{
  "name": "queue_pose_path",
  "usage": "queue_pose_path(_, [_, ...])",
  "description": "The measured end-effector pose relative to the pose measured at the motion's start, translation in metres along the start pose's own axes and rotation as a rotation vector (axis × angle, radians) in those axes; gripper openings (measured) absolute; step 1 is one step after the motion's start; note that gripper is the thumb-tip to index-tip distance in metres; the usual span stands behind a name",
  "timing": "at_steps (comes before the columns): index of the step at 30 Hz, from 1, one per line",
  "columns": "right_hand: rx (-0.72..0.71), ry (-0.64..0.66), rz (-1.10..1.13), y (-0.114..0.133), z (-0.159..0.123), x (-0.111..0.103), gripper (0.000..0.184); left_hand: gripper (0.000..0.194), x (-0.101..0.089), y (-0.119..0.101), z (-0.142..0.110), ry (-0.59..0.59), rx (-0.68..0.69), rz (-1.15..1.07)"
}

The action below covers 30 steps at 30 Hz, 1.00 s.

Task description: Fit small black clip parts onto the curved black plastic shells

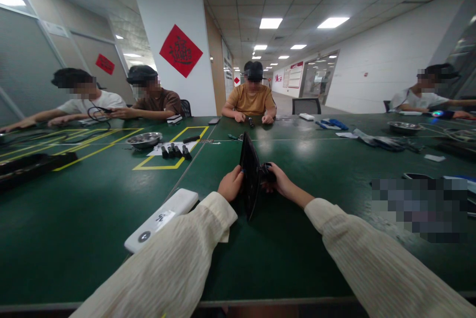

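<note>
A flat black panel (250,174), thin like a tablet or a cover, stands on edge on the green table (111,219). My left hand (230,184) is closed on its left face. My right hand (279,181) grips a small black part (267,173) against the panel's right side. Both of my sleeves are cream. What the small part is, I cannot make out.
A white power bank (161,219) lies by my left forearm. Farther left are a steel bowl (144,139), small black parts (174,151) on paper inside yellow tape, and black trays (29,165). Several people sit around the table. A blurred patch (420,206) is at right.
</note>
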State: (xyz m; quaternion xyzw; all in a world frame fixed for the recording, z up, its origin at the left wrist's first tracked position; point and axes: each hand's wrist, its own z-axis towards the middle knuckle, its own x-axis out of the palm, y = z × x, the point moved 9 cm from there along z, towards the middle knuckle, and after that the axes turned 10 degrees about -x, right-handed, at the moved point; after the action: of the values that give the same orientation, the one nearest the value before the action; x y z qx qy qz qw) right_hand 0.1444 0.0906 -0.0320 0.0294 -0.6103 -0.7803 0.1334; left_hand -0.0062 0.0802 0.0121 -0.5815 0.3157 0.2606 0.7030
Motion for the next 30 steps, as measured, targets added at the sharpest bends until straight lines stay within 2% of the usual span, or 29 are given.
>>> queue_pose_path(30, [0.01, -0.004, -0.001, -0.0029, 0.0013, -0.0014, 0.02, 0.021, 0.0006, -0.0005, -0.0006, -0.008, 0.003, 0.02])
